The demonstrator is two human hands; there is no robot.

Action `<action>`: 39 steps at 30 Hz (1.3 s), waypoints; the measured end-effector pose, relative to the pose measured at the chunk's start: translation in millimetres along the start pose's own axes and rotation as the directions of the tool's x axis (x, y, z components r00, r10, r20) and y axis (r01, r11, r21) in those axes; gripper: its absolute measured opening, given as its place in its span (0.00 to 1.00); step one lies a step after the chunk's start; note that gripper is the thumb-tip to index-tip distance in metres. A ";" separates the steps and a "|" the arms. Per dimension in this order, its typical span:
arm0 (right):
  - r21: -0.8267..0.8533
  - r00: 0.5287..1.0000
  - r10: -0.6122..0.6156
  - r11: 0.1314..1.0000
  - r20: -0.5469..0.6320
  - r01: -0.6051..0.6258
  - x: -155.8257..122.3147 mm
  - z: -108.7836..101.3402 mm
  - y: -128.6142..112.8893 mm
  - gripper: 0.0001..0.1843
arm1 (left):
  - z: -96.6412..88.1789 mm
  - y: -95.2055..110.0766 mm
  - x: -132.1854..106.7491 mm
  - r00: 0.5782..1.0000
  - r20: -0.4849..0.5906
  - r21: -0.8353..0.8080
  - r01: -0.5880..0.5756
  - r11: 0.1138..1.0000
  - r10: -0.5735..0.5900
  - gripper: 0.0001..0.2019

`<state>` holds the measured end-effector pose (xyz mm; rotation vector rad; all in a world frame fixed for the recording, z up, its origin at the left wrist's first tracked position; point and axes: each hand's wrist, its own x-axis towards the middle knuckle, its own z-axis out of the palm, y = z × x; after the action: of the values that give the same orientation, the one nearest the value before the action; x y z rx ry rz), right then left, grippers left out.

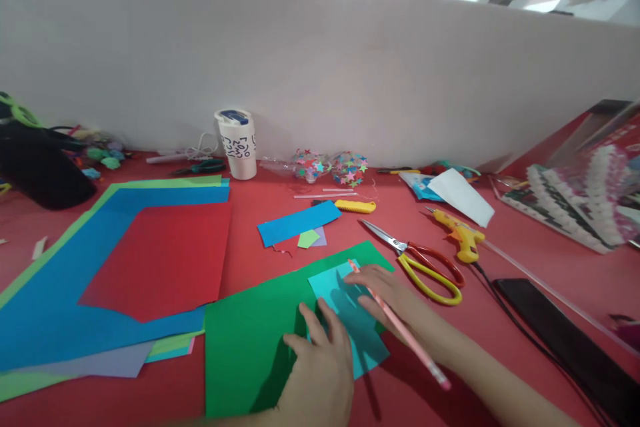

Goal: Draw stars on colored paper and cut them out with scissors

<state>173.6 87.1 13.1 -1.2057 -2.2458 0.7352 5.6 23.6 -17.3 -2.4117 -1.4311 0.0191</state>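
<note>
A small turquoise paper (336, 287) lies on a dark green sheet (245, 340) at the near middle of the red table. My left hand (320, 363) rests on the turquoise paper's near edge, fingers spread and flat. My right hand (387, 293) presses on the paper's right side while gripping a pink pencil (400, 327), whose tip points to the paper's top corner and whose eraser end sticks out toward me.
Scissors with red and yellow handles (425, 263), a yellow glue gun (463, 235) and a yellow cutter (355, 206) lie right of centre. Stacked blue, red and green sheets (130, 260) cover the left. A white cup (237, 143) stands by the grey wall. A black flat object (565, 340) lies at right.
</note>
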 end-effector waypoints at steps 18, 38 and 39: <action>0.637 0.904 0.396 0.658 0.161 -0.402 39.4 21.8 -6.9 0.10 | -2.4 -7.1 -0.4 0.981 -0.191 0.041 -0.024 0.999 0.032 0.17; 0.295 0.983 0.180 0.938 0.036 -0.183 38.3 25.3 -8.8 0.07 | -5.8 -6.5 -0.7 0.987 -0.157 0.023 -0.015 1.000 0.019 0.15; 0.294 0.983 0.180 0.938 0.043 -0.185 38.5 25.1 -8.6 0.07 | -5.4 -6.5 -0.8 0.987 -0.158 0.027 -0.015 1.000 0.019 0.15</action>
<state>133.5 110.2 6.4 -1.2692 -1.9617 1.1133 0.7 24.2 -10.5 -2.3467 -1.3312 -0.1459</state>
